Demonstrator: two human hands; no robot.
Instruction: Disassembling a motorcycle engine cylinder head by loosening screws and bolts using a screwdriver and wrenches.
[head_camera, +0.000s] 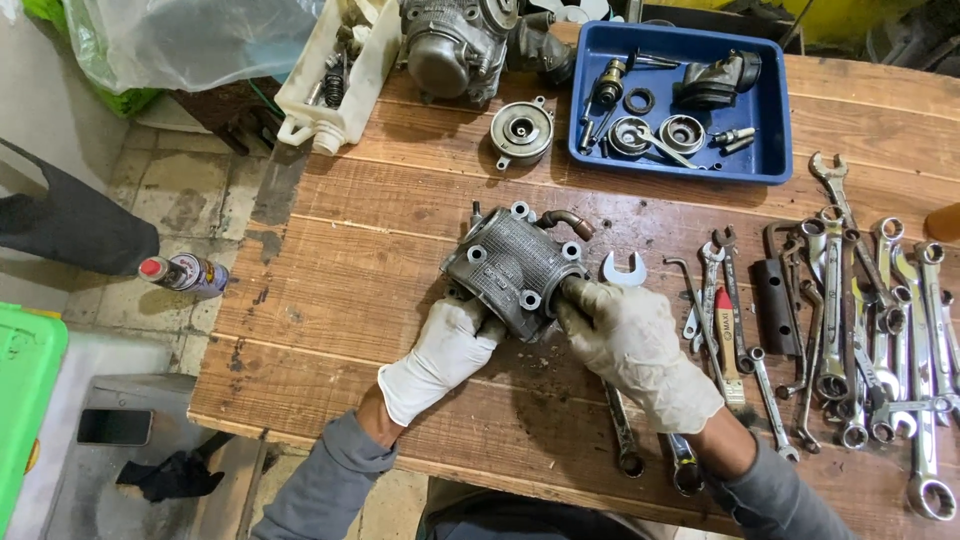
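My white-gloved left hand (442, 352) cupping a ribbed grey cast-metal engine block (517, 268) mid-desk (340, 300), my grimy right hand (628, 345) gripping its side, open-ended spanner (624, 268) just beside, steel wrenches (860, 330) spread across worn wooden planks

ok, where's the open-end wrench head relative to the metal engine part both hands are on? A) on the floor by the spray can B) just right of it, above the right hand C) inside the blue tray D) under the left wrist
B: the open-end wrench head lies on the table just right of the metal engine part, above the right hand; the left hand grips the part's lower left.
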